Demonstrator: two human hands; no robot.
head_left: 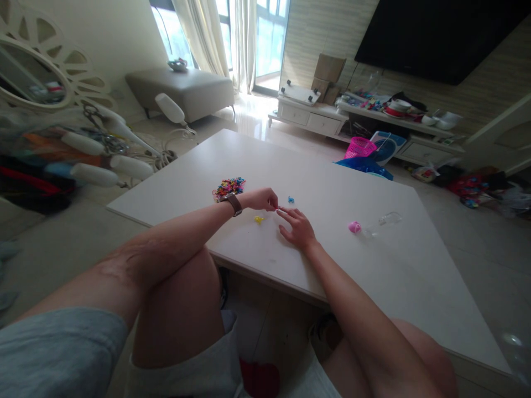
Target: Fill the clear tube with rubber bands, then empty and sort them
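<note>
My left hand (265, 199) is curled with its fingertips pinched at the middle of the white table (332, 265). A tiny pink-red piece (277, 208) shows at those fingertips, too small to name. My right hand (297, 228) lies nearly flat, fingers stretched toward the same spot, its fingertips by the pink-red piece. Just beyond the hands sits a small blue piece (291, 199). Nearer me, below the left hand, is a small yellow cluster (259, 220). A heap of small multicoloured pieces (230, 188) lies behind my left wrist, partly covered by it.
Toward the right of the table are a pink rounded object (354, 227) and a clear transparent container (390, 218). A lamp with white shades (170, 108) stands off the left edge. Beyond the table are a pink basket (360, 147) and a low cabinet (309, 117).
</note>
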